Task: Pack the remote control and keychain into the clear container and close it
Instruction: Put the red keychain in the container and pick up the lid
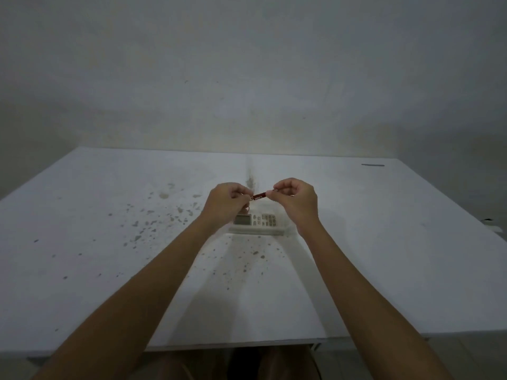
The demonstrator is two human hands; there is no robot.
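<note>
A small red keychain (259, 196) is stretched between both hands above the table. My left hand (226, 202) pinches its ring end and my right hand (295, 200) pinches the other end. Below them a white remote control (264, 220) with a grey screen and buttons lies inside a shallow clear container (256, 231) on the white table (356, 256). My left wrist hides the container's left end. No lid is visible.
The table is speckled with dark stains around its middle and left. A thin dark strip (372, 165) lies at the far right, near the wall. A small pale object (492, 224) sits at the right edge.
</note>
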